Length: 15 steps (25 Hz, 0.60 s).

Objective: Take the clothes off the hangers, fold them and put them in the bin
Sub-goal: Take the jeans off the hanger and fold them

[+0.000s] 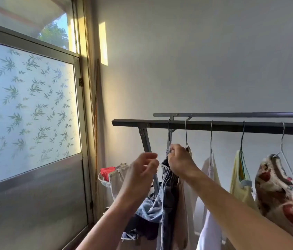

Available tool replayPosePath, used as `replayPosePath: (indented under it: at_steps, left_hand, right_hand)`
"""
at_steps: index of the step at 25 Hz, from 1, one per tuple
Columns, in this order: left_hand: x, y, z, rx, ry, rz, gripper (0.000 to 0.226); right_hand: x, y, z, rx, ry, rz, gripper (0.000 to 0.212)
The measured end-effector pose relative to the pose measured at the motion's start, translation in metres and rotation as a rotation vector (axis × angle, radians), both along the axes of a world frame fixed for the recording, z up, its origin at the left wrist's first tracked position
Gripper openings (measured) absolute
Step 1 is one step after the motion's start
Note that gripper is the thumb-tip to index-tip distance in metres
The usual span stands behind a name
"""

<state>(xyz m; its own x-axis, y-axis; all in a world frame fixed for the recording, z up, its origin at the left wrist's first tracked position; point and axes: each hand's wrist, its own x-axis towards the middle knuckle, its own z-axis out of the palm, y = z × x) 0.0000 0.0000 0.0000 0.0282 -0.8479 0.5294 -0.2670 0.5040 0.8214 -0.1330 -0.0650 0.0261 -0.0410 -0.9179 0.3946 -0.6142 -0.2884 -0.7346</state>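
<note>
Head cam: R hand (180, 159) grip pinches top of jeans (167, 195) at their hanger (169, 131), which is hooked on rail (214, 125). L hand (142, 171) just left of jeans, fingers loosely curled, grip empty. Other clothes (277, 186) hang further right.

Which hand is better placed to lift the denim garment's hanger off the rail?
Right, probably. The right hand grips the denim garment at its hanger neck, just under the rail. The left hand is beside it, blurred; whether it holds anything is unclear.
</note>
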Motion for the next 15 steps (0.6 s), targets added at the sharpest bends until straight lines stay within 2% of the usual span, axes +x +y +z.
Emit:
replayPosePath:
  at_steps: [2,4,8,12,15]
  left_hand:
    - [-0.004,-0.008,-0.003,0.068,-0.240,0.010,0.032]
    - [-0.009,-0.015,-0.007,0.127,-0.391,0.008,0.045]
    - [-0.010,-0.031,-0.013,0.249,-0.358,-0.022,0.061]
    - [-0.015,-0.035,-0.021,0.263,-0.344,-0.076,0.065]
    - [-0.016,-0.033,-0.021,0.163,-0.420,-0.026,0.063]
  right_hand:
    - [0.002,-0.001,0.004,0.099,0.135,-0.047,0.041]
    - [0.001,-0.001,0.007,0.164,0.183,-0.058,0.036]
    - [0.007,-0.005,0.013,0.242,0.207,-0.067,0.030]
    - [0.008,-0.026,0.007,0.292,0.049,-0.082,0.028]
    - [0.008,-0.043,0.002,0.351,-0.211,-0.099,0.030]
